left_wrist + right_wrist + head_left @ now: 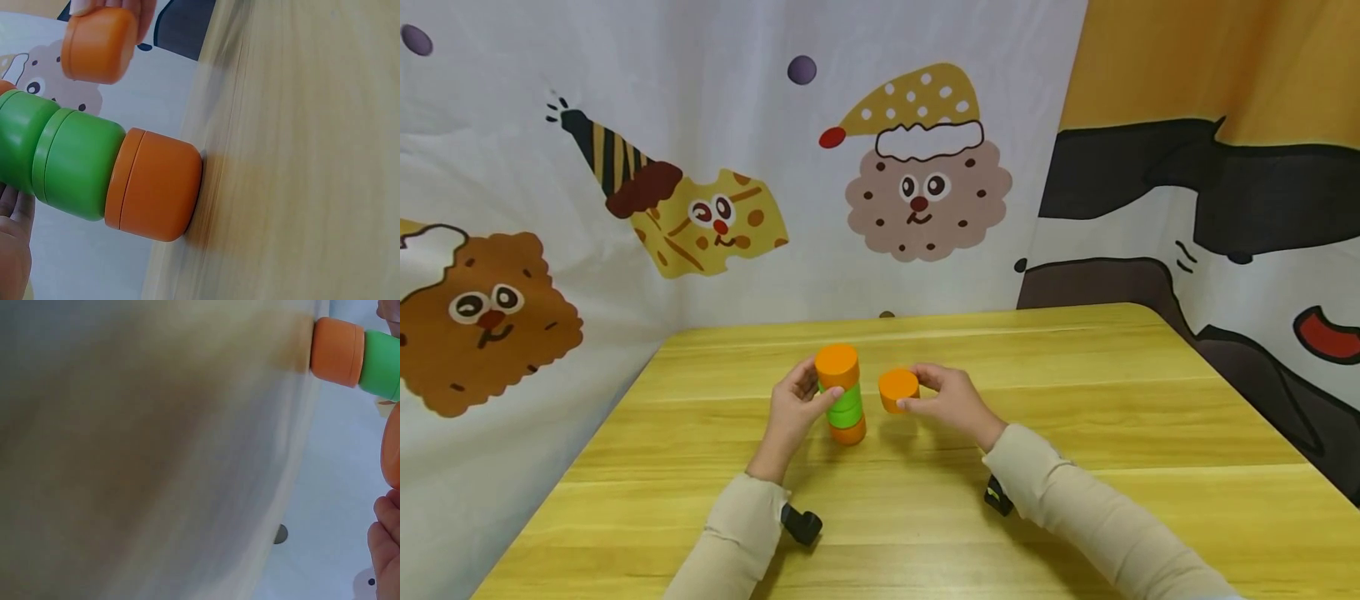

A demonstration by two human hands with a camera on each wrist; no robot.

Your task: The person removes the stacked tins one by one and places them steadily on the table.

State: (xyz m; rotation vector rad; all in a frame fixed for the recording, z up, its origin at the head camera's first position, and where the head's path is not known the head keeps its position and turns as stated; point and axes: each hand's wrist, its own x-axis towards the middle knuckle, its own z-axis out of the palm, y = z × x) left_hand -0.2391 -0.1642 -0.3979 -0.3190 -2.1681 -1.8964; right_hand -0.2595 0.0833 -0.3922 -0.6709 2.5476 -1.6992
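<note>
Orange and green round pots with lid-like seams stand in an upright stack. At its top is an orange pot point(837, 365), below it come two green pots point(84, 164), and an orange pot point(159, 185) rests on the table as the base. My left hand point(792, 404) grips the upper part of the stack from the left, thumb across the front. Just right of the stack, my right hand point(957, 403) pinches another orange pot point(898, 388) between thumb and fingers. That pot is off the table and apart from the stack.
The pots are on a wood-grain table point(925, 533). Behind it hangs a white cloth point(737, 83) printed with cartoon biscuits. Dark wrist devices show at both cuffs, one a black mount point(801, 525) at the left.
</note>
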